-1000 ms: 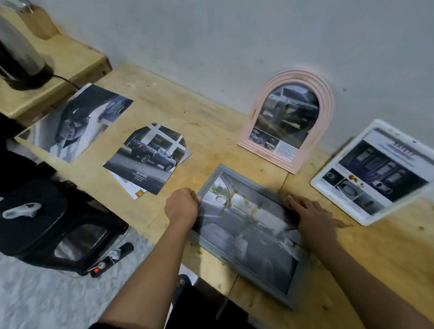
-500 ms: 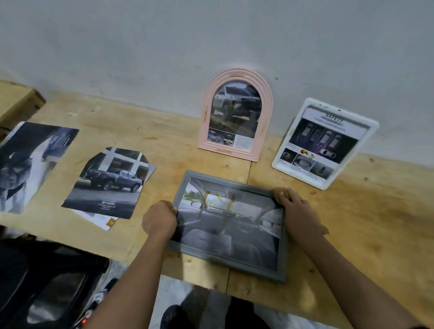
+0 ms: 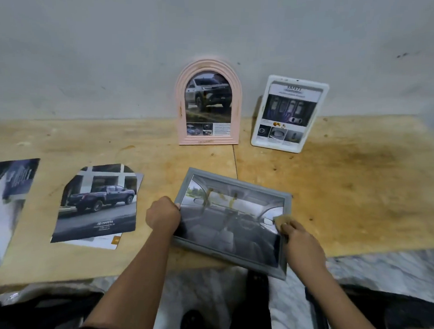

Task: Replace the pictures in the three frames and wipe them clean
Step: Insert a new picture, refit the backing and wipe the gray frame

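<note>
A grey rectangular frame holding a car-interior picture lies at the wooden table's front edge, its near corner over the edge. My left hand grips its left side. My right hand presses a small tan cloth on the glass at the frame's right side. A pink arched frame with an SUV picture and a white frame with a "SAFETY" sheet stand against the wall behind.
Loose pictures lie on the table to the left: a cut-out pickup-truck print over another sheet, and a dark print at the left edge. Floor and dark objects show below the table edge.
The view has swung right and the grey frame has turned more square to me. My right hand slid down the frame's right side, with the tan cloth now showing under its fingers.
</note>
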Motion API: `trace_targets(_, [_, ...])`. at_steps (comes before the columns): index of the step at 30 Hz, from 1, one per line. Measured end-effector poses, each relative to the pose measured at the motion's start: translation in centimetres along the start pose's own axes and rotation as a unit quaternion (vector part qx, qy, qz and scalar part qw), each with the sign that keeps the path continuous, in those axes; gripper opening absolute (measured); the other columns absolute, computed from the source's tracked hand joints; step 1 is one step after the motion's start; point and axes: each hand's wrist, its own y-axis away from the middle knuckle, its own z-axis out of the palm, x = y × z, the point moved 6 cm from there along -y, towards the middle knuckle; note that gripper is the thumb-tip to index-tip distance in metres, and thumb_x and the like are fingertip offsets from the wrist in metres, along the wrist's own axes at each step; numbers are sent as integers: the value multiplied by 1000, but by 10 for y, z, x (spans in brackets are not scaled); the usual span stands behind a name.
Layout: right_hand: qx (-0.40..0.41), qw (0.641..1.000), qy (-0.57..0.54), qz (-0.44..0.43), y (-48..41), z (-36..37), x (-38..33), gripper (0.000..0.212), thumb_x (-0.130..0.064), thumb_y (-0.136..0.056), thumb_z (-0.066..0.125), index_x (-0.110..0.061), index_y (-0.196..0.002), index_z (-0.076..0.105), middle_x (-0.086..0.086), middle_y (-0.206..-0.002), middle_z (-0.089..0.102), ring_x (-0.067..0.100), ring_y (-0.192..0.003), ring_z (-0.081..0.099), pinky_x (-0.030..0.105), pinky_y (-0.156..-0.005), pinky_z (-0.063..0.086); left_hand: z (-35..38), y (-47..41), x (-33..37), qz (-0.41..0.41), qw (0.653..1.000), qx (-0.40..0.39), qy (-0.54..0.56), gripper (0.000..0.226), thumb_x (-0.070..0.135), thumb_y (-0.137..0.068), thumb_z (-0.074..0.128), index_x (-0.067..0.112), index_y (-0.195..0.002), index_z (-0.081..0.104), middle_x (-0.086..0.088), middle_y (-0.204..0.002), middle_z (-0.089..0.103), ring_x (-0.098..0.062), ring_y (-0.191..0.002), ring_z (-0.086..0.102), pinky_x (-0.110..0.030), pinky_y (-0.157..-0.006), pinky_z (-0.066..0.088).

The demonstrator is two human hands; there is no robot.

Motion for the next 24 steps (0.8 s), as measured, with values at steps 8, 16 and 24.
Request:
trace_targets(8, [34,998,-45,-32,-40,-7,-8,59,3,-86,41,-20,-140,41,-1,-155,22,31,-117,48,35,-82,45,4,7,0,57,997,-36,-30,27,27,-97,41,6,-110,53,-15,-109,61,-33,-97,59,-35,-71,43])
trace_targets(16, [37,999,9,22,-46,-4,-22,54,-4,-92,35,-22,-143,32,-2,-156,19,31,-130,32,38,-86,46,12,8,-7,81,995,-61,-4,34,29,-100,32,3,-114,50,-20,-113,60,-37,-100,57,-33,-72,37])
trace_targets(24, [33,996,56,62,17,26,-41,51,-5,-94,32,-8,-144,23,16,-153,20,37,-133,25,39,-88,46,14,10,-10,68,995,-72,7,35,27,-100,28,5,-115,51,-18,-111,60,-36,-96,60,-36,-74,43])
